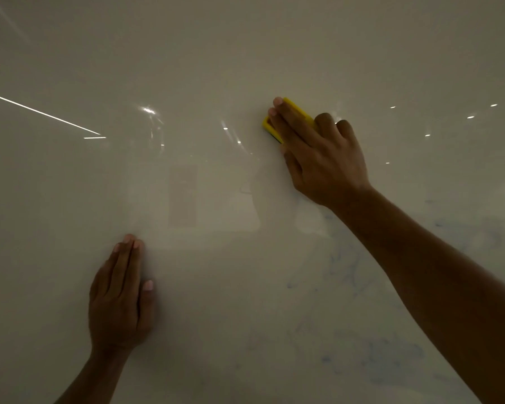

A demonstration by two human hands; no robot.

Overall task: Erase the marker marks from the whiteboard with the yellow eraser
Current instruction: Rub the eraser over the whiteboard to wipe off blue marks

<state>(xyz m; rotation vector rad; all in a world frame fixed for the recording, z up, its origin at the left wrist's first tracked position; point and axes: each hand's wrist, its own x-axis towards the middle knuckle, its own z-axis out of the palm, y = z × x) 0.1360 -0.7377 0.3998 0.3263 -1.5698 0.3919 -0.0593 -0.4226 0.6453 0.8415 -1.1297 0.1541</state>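
Note:
The glossy whiteboard (204,68) fills the whole view. My right hand (321,153) holds the yellow eraser (299,110) flat against the board right of centre, with two fingers straight along its top, the thumb curled under its lower edge and the other fingers bent behind it. Only the eraser's top edge and left end show. My left hand (120,293) lies flat on the board at the lower left, fingers straight and together. Faint blue marker smears (385,354) spread over the lower right of the board, below my right forearm.
Ceiling lights and a bright line reflect in the board's upper half (41,112). A small faint mark (244,191) sits near the centre, left of my right wrist.

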